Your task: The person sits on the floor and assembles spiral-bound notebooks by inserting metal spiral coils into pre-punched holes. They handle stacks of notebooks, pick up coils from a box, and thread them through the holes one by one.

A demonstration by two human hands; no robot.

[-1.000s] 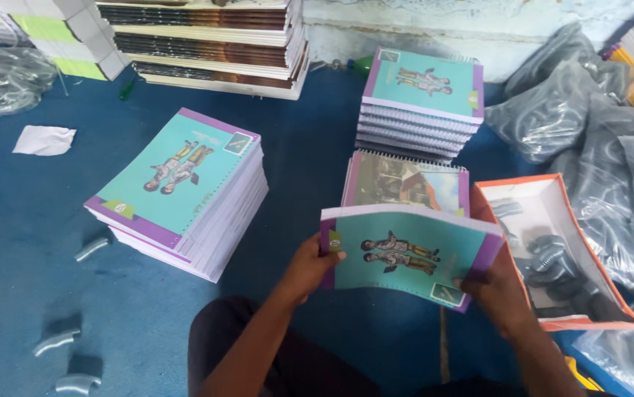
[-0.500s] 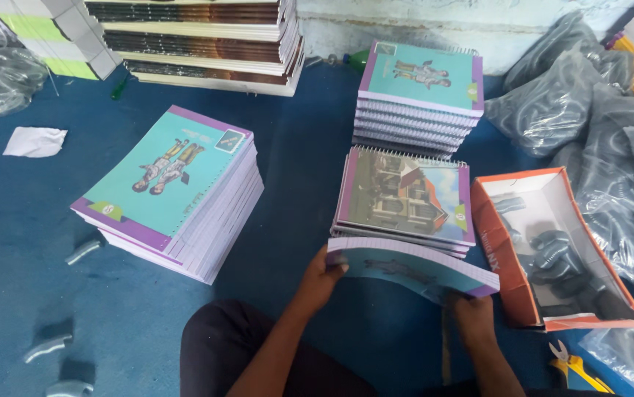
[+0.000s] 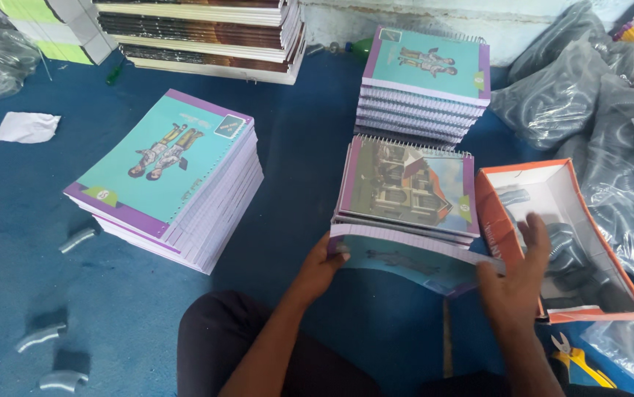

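Nearest the camera, the left hand [image 3: 324, 266] grips the left edge of a teal-covered book [image 3: 405, 261], thumb over the top, while the right hand [image 3: 517, 283] holds the right corner with its fingers spread loose. The book is tipped almost flat, its spine side toward the person, and sits low against the front of a short pile [image 3: 405, 187] whose top cover shows a house.

Judging from how things lie, the work looks well under way but far from done: two bound stacks stand ahead, the short pile and a taller spiral stack [image 3: 424, 84] just behind it, while a big loose stack [image 3: 173, 176] to the left is untouched.

Just right of the right hand lies an open orange box [image 3: 552, 184] holding dark coils, close enough to crowd that hand. Grey plastic bags [image 3: 596, 103] heap up beyond it. Yellow pliers [image 3: 578, 360] lie by the right knee. Small grey tube pieces [image 3: 78, 239] are scattered on the blue floor [image 3: 295, 147] at left, with a white scrap [image 3: 26, 126] farther off. Flat printed sheets [image 3: 199, 33] are stacked along the far wall.
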